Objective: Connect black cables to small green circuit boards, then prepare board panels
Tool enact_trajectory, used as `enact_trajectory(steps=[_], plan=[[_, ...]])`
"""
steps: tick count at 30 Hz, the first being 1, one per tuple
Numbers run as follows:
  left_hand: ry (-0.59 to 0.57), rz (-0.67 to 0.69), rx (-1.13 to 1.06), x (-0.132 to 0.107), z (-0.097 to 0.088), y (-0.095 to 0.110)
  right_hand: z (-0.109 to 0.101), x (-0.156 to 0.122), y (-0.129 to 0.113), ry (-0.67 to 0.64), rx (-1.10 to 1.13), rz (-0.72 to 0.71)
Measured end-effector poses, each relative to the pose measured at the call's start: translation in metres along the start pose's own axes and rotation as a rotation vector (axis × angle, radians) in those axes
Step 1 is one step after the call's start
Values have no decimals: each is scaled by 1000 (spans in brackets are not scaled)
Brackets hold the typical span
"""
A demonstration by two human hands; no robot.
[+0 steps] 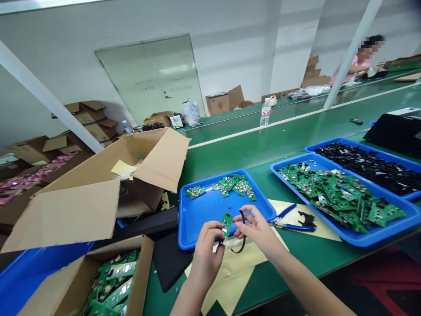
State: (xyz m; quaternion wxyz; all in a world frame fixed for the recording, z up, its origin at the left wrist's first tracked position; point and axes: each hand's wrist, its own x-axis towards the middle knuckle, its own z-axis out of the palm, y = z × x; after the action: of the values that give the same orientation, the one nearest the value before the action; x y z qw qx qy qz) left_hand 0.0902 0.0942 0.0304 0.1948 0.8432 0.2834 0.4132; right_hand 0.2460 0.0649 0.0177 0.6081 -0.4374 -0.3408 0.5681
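Between the fingers of my left hand (pixel 208 248) is a small green circuit board (pixel 226 224), held upright over the near edge of a blue tray (pixel 194 219). My right hand (pixel 252 226) is closed in a pinch close to the board's right side, gripping a thin black strip (pixel 244 232) that curls down below the fingers. Whether the right fingertips touch the board is hard to see. Several green circuit boards (pixel 235 184) lie at the far side of that tray. Blue-handled cutting pliers (pixel 289 219) rest right of my right hand, beside black plastic scraps (pixel 306 219).
A second blue tray (pixel 279 169) heaped with boards stands at right, with a tray of black parts (pixel 368 164) behind. Large open carton (pixel 79 210) and a smaller box of boards (pixel 144 263) are at left. A water bottle (pixel 265 113) stands behind; a person (pixel 358 66) sits far right.
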Motion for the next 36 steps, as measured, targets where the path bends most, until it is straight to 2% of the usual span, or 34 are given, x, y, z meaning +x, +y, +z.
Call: enact_trajectory(steps=[3, 7, 9, 12, 14, 17, 20, 23, 27, 30, 33, 36], plan=[[-14, -15, -39, -5, -8, 14, 5, -3, -4, -16, 67, 14], [-164, -151, -246, -7, -11, 29, 6, -4, -3, -6, 86, -4], [-114, -307, -412, -7, -9, 32, 6, -6, -1, -21, 77, -18], [45, -659, -636, -3, -3, 28, 7, -10, 2, -62, 27, -68], [15, -845, -770, 1, 0, 24, 7, -14, 3, -83, -42, -114], [-38, -967, -931, 4, 0, 22, 4, -18, 1, -73, -187, -207], [45, -1050, -1055, 5, -2, 25, -4, -21, -4, -66, -353, -285], [57, -1149, -1179, 6, -2, 30, -10, -26, -10, -112, -523, -338], [-33, -1180, -1316, 10, 1, 37, -14, -35, -19, -241, -779, -451], [-45, -1154, -1368, 11, 3, 44, -14, -41, -27, -264, -934, -598], [-52, -1107, -1304, 13, 4, 50, -14, -44, -36, -285, -1077, -705], [-137, -995, -1172, 16, 0, 55, -14, -44, -44, -326, -1201, -739]])
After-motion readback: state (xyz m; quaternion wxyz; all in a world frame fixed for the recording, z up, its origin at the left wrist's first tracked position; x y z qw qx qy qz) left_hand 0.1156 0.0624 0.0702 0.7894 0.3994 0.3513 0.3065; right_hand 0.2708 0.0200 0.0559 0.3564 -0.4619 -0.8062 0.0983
